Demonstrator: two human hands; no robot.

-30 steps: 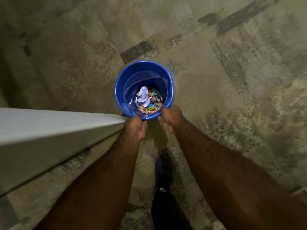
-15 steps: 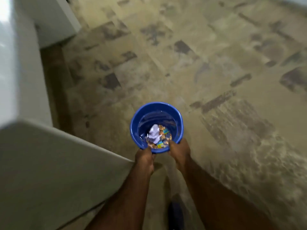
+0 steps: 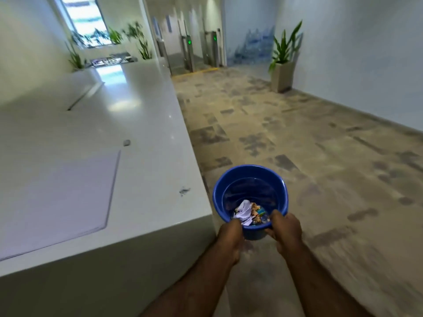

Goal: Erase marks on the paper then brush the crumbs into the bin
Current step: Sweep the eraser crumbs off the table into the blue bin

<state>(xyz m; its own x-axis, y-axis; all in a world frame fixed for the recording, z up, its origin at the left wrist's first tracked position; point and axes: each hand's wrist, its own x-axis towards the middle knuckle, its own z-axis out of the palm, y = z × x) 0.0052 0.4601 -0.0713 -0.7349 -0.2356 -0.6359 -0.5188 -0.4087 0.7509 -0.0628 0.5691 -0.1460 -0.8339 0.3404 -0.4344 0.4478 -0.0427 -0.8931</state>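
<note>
A round blue bin hangs beside the counter's near right corner, held by its near rim. My left hand grips the rim on the left and my right hand grips it on the right. Crumpled white paper and coloured wrappers lie in the bottom of the bin. A white sheet of paper lies flat on the white counter. A small grey eraser sits just beyond the paper's far right corner. A little dark pile of crumbs lies near the counter's right edge.
The counter runs away along the left wall, with plants at its far end. Mottled tan floor spreads to the right. A potted plant stands by the right wall, and turnstile gates stand at the back.
The view has lifted from the floor to the counter and the hall. The bin stays in both hands and now sits level with the counter's corner.
</note>
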